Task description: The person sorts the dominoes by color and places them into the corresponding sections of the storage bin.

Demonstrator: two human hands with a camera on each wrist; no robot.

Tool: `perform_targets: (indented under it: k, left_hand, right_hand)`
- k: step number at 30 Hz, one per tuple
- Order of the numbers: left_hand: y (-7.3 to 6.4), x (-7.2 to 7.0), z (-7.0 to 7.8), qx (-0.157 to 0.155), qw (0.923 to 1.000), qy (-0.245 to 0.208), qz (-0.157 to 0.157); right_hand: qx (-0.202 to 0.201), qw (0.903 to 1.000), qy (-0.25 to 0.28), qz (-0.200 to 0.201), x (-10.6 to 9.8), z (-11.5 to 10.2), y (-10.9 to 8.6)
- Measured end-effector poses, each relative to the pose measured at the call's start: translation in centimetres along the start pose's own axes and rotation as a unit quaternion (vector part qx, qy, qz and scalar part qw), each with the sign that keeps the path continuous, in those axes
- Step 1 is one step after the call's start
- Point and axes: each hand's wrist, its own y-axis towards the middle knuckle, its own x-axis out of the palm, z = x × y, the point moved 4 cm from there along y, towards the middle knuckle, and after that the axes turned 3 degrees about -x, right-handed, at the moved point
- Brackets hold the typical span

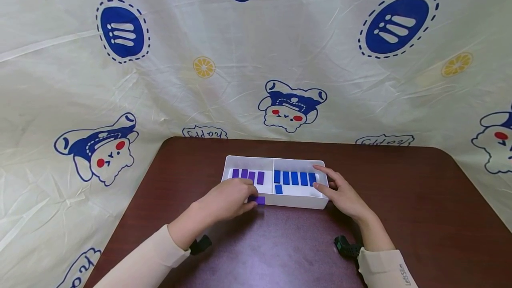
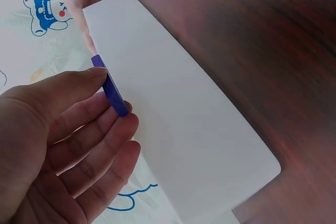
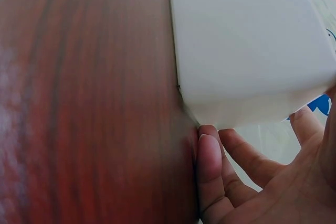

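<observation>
A white two-compartment box stands on the table, with several purple blocks in its left compartment and several blue blocks in its right one. Between thumb and fingertips my left hand pinches another purple block. In the head view that block overlaps the box's front wall, and the left wrist view has it along the rim. My right hand holds the box's right end, thumb and index finger over the rim. Its other fingers bend low against the end wall.
The dark brown wooden table has rounded far corners. Behind it hangs a pale printed sheet with blue cartoon figures, reaching down past the table's sides. Each wrist wears a small black device.
</observation>
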Motion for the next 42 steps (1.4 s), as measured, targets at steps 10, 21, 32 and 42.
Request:
perform_targets:
  k: [10, 21, 32, 42]
  left_hand:
    - [0.0, -0.4, 0.0, 0.006, 0.9999, 0.007, 0.009]
    - [0.2, -0.8, -0.2, 0.020, 0.9995, 0.016, 0.018]
    - [0.6, -1.2, -0.7, 0.006, 0.9997, 0.011, 0.022]
    - [1.1, -1.2, -1.5, 0.009, 0.9992, 0.008, 0.038]
  right_hand:
    - [-0.005, 1.0000, 0.003, -0.001, 0.0, -0.2, -0.1]
    - [-0.009, 0.9999, 0.005, 0.000, 0.0, -0.3, -0.2]
    - [-0.004, 1.0000, 0.001, 0.002, 0.0, -0.2, -0.2]
    - [-0.007, 0.9999, 0.010, 0.000, 0.0, -0.4, -0.2]
